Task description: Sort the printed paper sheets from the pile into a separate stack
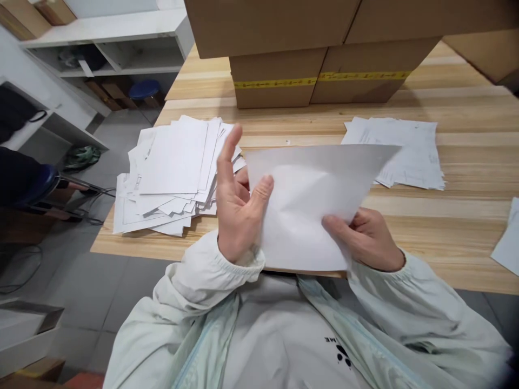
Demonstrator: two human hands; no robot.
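Observation:
A white sheet of paper (300,210), slightly bent, is held up over the front edge of the table between both hands. My left hand (239,205) grips its left edge with the thumb on top, while the index finger points up and away. At the lower right edge my right hand (365,235) pinches the sheet, thumb on the near face and fingers behind. Whether it is one sheet or more, I cannot tell. Just left of my left hand lies a messy pile of papers (174,162). Partly behind the held sheet is a smaller stack of printed papers (409,151).
Cardboard boxes (275,75) with yellow tape stand stacked at the back of the wooden table (450,232). Another paper (508,240) lies at the right edge. To the left are white shelves (121,32), a blue stool (145,89) and cables on the tiled floor.

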